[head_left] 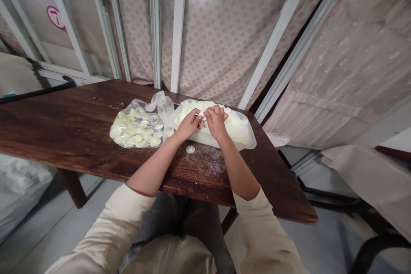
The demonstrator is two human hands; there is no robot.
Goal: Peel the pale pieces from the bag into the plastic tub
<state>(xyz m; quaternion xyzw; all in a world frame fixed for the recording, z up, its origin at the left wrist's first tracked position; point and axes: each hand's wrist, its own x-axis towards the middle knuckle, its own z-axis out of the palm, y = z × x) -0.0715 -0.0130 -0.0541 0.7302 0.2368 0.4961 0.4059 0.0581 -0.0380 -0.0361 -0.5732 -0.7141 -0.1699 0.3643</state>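
Note:
Over a white plastic tray (248, 142), my left hand (189, 124) and my right hand (216, 120) meet with fingertips pinched together. Between them is a small white piece (202, 114), too small to make out its kind. Pale yellow-white pieces or flakes (238, 127) fill the tray beneath my hands. Left of the tray lies a clear plastic bag (138, 130) with many flat, round, pale yellow-green pieces in it. One small white ruffled round piece (190, 149) rests on the wood in front of the tray, below my left wrist.
The dark wooden table (80, 132) carries all of this. White crumbs (208, 160) and a tiny purple bit (213, 172) are scattered near its front edge. A glazed partition with dotted curtains (221, 43) stands behind. At lower left is a large white plastic bag (24, 188).

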